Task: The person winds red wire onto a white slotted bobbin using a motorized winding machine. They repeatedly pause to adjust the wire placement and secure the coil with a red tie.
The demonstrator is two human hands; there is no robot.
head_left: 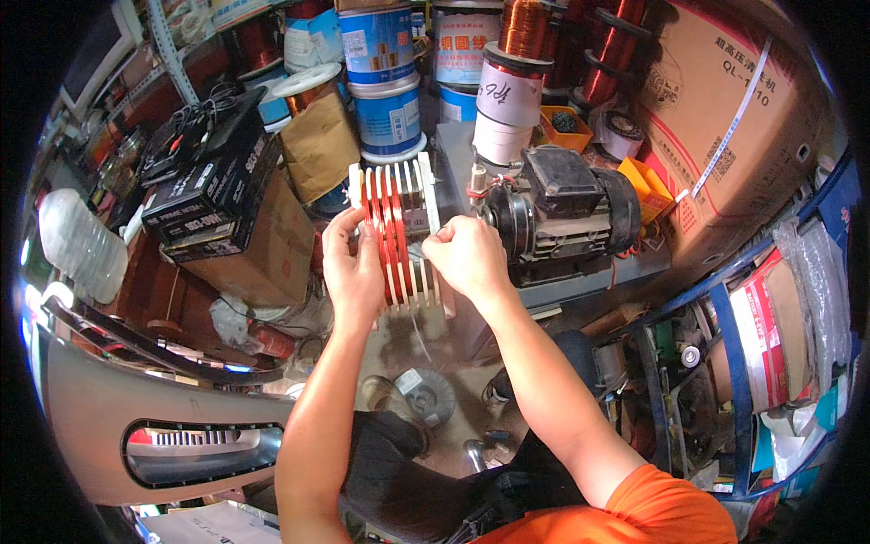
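Observation:
A coil winding former (429, 195) with several pale slotted ribs stands upright in the middle, reddish copper wire (392, 238) wound between its ribs. At its left side is my left hand (352, 276), with the fingers curled against the end rib and the thumb along the wire turns. My right hand (469, 258) is closed in a pinch at the former's right side; whatever lies between its fingertips is hidden. Just right of that hand a dark electric motor (571, 204) sits on a grey bench (580, 283). A thin pale strand (421, 337) hangs below the former.
Spools of copper wire (524, 32) and blue-and-white wire drums (387, 122) stand behind. Black boxes (213, 208) are stacked on a carton at left. A large cardboard box (725, 100) rises at right, above a blue-framed shelf (739, 390). A spool (426, 399) lies on the floor.

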